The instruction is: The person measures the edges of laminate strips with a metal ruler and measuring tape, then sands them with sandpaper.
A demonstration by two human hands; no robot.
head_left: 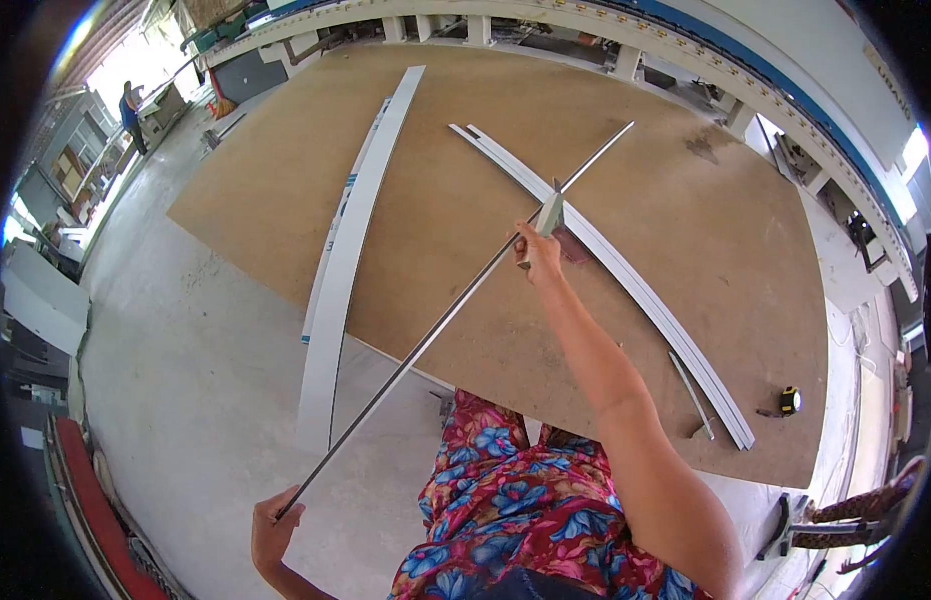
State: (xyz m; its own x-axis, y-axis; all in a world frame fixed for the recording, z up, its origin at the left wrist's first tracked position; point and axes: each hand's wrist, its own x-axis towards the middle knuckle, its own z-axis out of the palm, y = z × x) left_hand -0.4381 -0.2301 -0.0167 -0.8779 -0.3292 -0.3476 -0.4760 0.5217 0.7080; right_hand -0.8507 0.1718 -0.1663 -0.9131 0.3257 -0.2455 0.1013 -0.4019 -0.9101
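Observation:
A long thin metal strip runs diagonally over the brown board. My left hand is closed on the strip's near end, beyond the board's edge. Farther up, my right hand grips a pale, flat-bladed tool against the strip; the tool's exact kind cannot be made out. Beneath the strip's far part, white profiles lie across the board. To the left lies a wide white panel with a blue-marked strip beside it, overhanging the board's edge.
A yellow and black tape measure and a thin metal piece lie at the board's right. A long machine frame borders the far side. Another person stands far off at the upper left.

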